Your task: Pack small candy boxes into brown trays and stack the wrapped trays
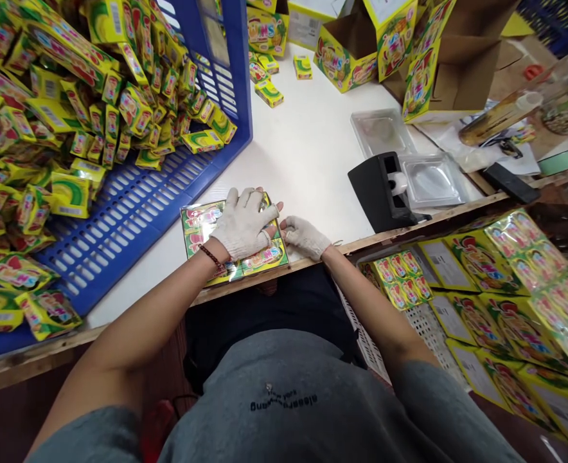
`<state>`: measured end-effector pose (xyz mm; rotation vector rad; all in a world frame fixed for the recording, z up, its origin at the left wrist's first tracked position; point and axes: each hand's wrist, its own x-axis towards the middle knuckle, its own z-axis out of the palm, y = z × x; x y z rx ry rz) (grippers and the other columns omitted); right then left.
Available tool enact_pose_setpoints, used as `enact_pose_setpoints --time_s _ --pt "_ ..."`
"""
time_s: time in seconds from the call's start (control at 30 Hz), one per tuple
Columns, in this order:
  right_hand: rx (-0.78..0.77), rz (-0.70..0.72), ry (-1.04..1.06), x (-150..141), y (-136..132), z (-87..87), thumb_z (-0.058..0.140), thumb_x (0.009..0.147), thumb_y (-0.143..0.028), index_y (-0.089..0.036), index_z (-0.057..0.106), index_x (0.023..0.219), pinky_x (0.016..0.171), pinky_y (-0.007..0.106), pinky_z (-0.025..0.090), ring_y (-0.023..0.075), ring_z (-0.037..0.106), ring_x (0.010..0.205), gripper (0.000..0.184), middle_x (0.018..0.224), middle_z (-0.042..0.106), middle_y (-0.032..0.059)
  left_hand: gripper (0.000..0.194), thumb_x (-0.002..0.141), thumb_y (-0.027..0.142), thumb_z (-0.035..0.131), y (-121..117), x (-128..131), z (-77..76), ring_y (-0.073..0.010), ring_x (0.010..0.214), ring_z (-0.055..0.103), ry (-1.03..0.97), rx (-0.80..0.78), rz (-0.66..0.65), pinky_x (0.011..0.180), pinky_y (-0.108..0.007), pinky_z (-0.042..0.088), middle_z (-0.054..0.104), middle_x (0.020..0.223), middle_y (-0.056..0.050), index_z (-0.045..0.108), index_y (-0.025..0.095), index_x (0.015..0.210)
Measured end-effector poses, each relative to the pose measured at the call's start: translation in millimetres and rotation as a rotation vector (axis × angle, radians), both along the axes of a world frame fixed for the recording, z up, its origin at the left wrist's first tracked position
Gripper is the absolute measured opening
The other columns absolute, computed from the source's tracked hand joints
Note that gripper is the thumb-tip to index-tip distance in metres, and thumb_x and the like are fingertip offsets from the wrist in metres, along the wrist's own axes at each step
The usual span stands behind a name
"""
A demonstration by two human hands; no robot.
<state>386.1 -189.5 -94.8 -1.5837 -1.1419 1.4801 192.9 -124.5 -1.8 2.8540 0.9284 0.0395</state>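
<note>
Beneath my flat-spread left hand (245,225), the part-hidden pack (199,222) runs its long axis toward my curled right hand (307,237), whose grip I cannot tell.

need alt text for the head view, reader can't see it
A cream-gloved left hand lies on a flat, shiny rectangular pack of green-and-yellow boxes on a white tabletop, while the cream-gloved right hand is at the pack's right edge. To the left stands a blue slotted plastic crate heaped with yellow cartons.
</note>
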Motion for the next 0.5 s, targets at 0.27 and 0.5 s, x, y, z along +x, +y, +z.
enact_pose_setpoints --time_s 0.27,0.5 --pt "0.845 0.391 -0.688 -11 -63 21.3 0.063 0.096 -0.051 -0.019 0.055 0.152 0.127 0.067 0.027 0.0405 0.034 0.16 0.065 0.166 0.048 0.0213 0.066 0.1 0.05 0.053 -25 -84 7.3 -0.0499 0.161 0.02 0.037 -0.091 0.252 0.122 -0.079 0.013 0.035 0.171 -0.021 0.049 0.025 0.161" --pt "0.91 0.576 -0.963 -42 -58 27.5 0.062 0.099 -0.028 -0.031 0.055 0.155 0.123 0.077 0.019 0.0409 0.043 0.154 0.056 0.164 0.052 0.0148 0.085 0.096 0.072 0.048 -74 -117 -53.8 -0.0369 0.151 0.046 -0.828 -0.491 0.847 0.115 -0.053 0.05 0.042 0.168 -0.016 0.032 0.027 0.167"
